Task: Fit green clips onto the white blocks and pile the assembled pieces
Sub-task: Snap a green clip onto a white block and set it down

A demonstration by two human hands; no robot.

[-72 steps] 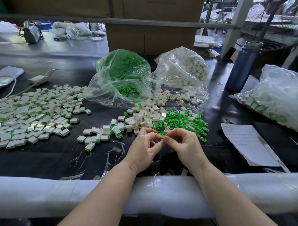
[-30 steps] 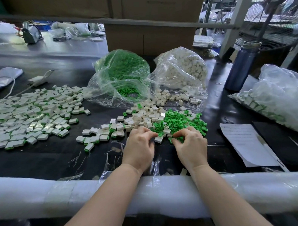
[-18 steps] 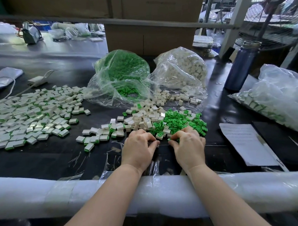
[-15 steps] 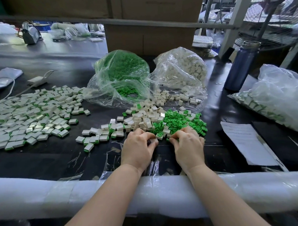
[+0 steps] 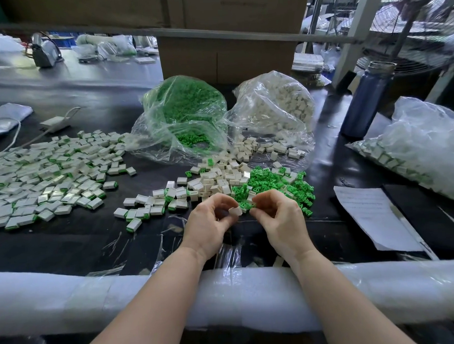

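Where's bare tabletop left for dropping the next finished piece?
Free: dark strip between the big assembled pile and the foam rail. Crowded: ahead of the left hand and right hand, where loose white blocks and green clips lie.

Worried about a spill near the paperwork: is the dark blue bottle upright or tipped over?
Upright. The blue bottle stands on its base on the black table, metal cap at the top, beyond the sheet of paper.

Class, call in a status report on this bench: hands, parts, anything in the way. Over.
Left hand shut on white block. Right hand pinched at the green clips; contents unclear. Finished pile sits left. Nothing between the hands.
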